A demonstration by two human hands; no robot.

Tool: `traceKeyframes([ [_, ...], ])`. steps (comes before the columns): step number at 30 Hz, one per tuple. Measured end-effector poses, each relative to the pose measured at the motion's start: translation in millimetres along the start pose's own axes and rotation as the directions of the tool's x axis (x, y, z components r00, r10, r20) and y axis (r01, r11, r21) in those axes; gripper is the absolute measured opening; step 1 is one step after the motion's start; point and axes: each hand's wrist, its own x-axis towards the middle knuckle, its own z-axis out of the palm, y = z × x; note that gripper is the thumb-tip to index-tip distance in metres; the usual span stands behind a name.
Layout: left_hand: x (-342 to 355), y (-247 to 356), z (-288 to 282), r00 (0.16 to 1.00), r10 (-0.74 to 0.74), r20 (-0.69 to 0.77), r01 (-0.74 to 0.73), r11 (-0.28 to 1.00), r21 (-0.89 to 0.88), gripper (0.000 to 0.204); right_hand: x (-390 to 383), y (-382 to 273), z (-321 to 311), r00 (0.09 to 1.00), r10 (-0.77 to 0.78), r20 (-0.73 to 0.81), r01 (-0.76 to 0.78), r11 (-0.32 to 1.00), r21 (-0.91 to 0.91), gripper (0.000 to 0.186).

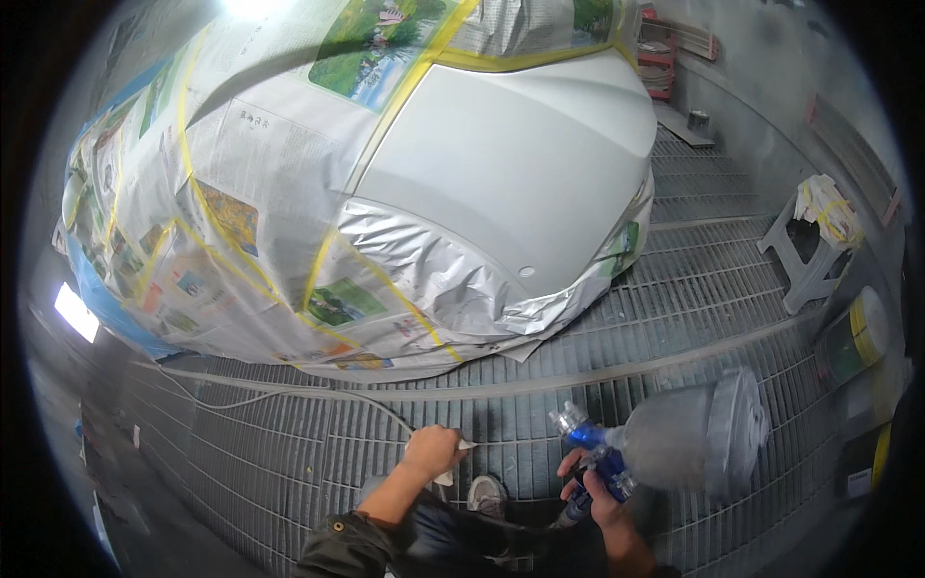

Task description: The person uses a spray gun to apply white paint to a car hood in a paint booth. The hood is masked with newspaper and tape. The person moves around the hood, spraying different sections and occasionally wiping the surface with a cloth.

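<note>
My right hand (599, 491) is wrapped round the handle of a spray gun (609, 467) with blue metal parts. Its large translucent cup (689, 435) tilts out to the right, and the nozzle end points up and to the left. My left hand (436, 451) is closed in a fist, with bits of a white wad of cloth or paper poking out of it. Ahead of both hands stands a car masked with newspaper (260, 164) and yellow tape. One smooth white body panel (501, 164) is left bare, bordered below by crinkled plastic sheeting (424, 255). Neither hand touches the car.
Slatted metal grating (289, 433) forms the floor. A thin hose (318, 392) runs across it toward my left hand. At the right stand a grey stool (809, 246) with wrapped material on top and a tub with a yellow band (858, 332). A red rack (657, 58) stands far back.
</note>
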Motion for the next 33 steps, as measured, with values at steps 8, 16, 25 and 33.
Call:
traceKeyframes([
  [8, 12.0, 17.9, -1.2, 0.994, 0.108, -0.004, -0.108, 0.993, -0.049, 0.032, 12.4, -17.2, 0.0, 0.974, -0.135, -0.182, 0.131, 0.991, -0.033, 0.043],
  [16, 41.8, 34.4, -45.9, 0.969, 0.075, -0.236, -0.184, 0.855, -0.485, 0.026, 56.7, -45.6, 29.2, 0.901, -0.159, -0.404, 0.141, 0.987, -0.074, 0.028],
  [25, -86.1, -2.8, -199.2, 0.993, 0.112, 0.034, -0.080, 0.856, -0.510, 0.033, 76.2, -162.8, 169.5, 0.965, -0.076, -0.252, -0.019, 0.934, -0.356, 0.031],
  [33, -211.6, 43.2, -305.5, 0.936, 0.106, 0.335, 0.121, 0.798, -0.591, 0.052, 114.7, -323.2, 288.8, 0.762, -0.031, -0.647, -0.061, 0.991, -0.120, 0.019],
])
